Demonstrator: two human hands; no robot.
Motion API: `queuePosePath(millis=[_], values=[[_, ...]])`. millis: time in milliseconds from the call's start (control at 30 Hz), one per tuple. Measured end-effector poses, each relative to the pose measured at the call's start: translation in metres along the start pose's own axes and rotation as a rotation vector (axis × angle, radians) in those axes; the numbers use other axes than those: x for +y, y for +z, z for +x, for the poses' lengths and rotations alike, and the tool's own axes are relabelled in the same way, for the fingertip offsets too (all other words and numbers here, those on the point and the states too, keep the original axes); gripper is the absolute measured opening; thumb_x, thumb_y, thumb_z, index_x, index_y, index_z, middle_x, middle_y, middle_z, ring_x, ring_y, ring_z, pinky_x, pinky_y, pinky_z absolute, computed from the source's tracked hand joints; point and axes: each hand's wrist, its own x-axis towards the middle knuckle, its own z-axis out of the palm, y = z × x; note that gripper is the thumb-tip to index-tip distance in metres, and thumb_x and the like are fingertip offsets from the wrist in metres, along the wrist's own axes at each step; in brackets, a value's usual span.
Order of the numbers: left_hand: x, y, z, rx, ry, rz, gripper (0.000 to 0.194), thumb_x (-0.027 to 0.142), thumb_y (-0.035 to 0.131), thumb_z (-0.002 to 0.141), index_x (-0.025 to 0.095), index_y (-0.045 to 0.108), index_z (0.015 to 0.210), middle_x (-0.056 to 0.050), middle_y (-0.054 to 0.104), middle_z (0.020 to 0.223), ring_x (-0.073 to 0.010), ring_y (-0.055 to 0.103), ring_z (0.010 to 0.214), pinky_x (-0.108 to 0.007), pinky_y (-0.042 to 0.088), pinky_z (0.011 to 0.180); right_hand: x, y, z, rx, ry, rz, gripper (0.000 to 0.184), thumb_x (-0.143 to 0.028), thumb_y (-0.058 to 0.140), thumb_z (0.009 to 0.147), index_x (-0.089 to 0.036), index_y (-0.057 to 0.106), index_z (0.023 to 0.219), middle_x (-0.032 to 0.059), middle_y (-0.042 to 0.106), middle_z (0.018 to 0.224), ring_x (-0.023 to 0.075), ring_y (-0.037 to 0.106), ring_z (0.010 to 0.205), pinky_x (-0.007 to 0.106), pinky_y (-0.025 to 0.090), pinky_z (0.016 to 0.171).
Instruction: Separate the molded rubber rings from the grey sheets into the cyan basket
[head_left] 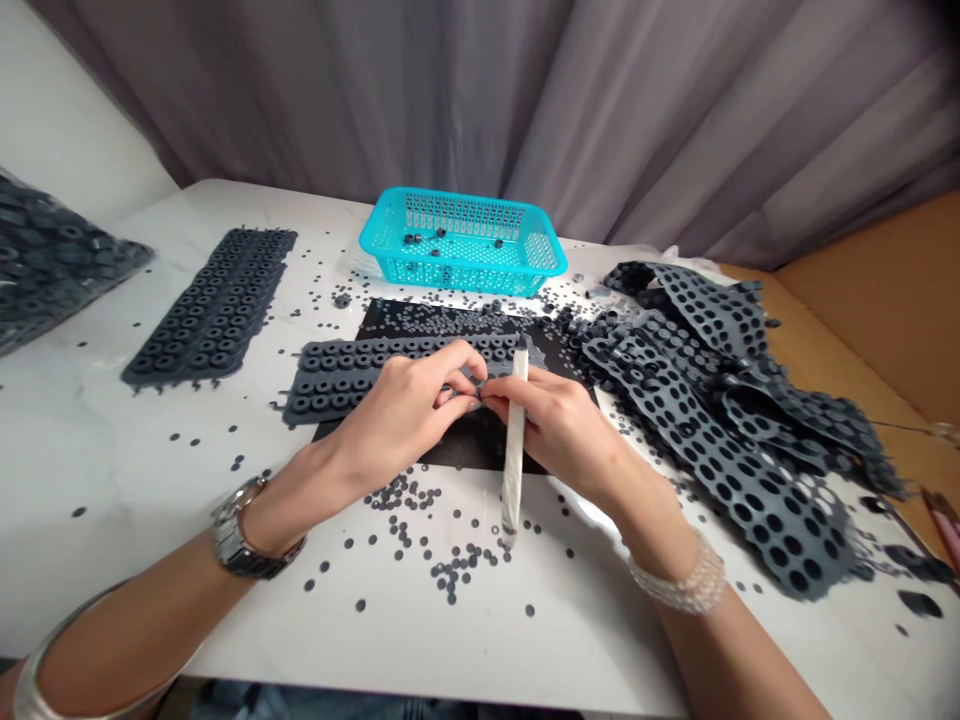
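Observation:
My left hand (pixel 409 410) is closed in a pinch over a dark grey rubber sheet (pixel 330 385) with rows of raised rings. Its thumb and index fingertips meet my right hand's fingertips, and whatever small dark piece is between them is mostly hidden. In my right hand (pixel 574 430) a slim stick wrapped in white tape (pixel 514 460) is held between the fingers, its dark tip up and its lower end toward me. The sheet lies partly on a black mat (pixel 457 455).
A turquoise basket (pixel 465 278) with several dark pieces stands behind. Another ringed sheet (pixel 214 305) and a bag of rubber parts (pixel 60 250) lie left. Perforated sheets (pixel 720 440) are heaped right. Small black discs (pixel 457 570) litter the white table (pixel 247 630).

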Motion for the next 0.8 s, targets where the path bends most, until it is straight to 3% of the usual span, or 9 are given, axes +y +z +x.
queuePosePath(millis=[367,500,633,800], values=[[-0.006,-0.001,0.003,-0.017,-0.016,0.054,0.027,0.021,0.060,0.083,0.023,0.069,0.109,0.001,0.075,0.087,-0.0134,0.066,0.072,-0.023,0.051,0.069,0.003,0.004,-0.002,0.029,-0.024,0.008,0.014,-0.011,0.046,0.093,-0.014,0.060,0.094,0.0100,0.067,0.083,0.0179,0.060,0.076,0.027,0.048,0.064],[-0.008,-0.003,0.005,-0.041,0.022,0.081,0.020,0.023,0.058,0.085,0.023,0.074,0.097,0.001,0.076,0.091,-0.0142,0.065,0.071,-0.024,0.049,0.069,0.003,0.004,-0.002,0.059,0.002,0.048,0.015,-0.010,0.048,0.091,-0.015,0.061,0.095,0.0091,0.068,0.086,0.0169,0.062,0.075,0.027,0.049,0.067],[-0.009,-0.004,0.005,-0.026,0.012,0.086,0.015,0.026,0.061,0.084,0.023,0.075,0.084,0.002,0.073,0.077,-0.0124,0.058,0.061,-0.024,0.045,0.060,0.003,0.001,-0.002,0.087,0.087,0.115,0.013,-0.012,0.052,0.089,-0.017,0.064,0.093,0.0063,0.069,0.085,0.0152,0.063,0.072,0.024,0.048,0.066],[-0.007,-0.005,0.004,-0.015,0.027,0.043,0.014,0.027,0.061,0.085,0.022,0.074,0.083,0.001,0.074,0.082,-0.0129,0.061,0.068,-0.025,0.047,0.067,-0.002,-0.009,0.000,0.089,0.238,0.270,0.009,-0.017,0.058,0.089,-0.018,0.066,0.090,0.0022,0.072,0.083,0.0133,0.065,0.068,0.022,0.048,0.066]])
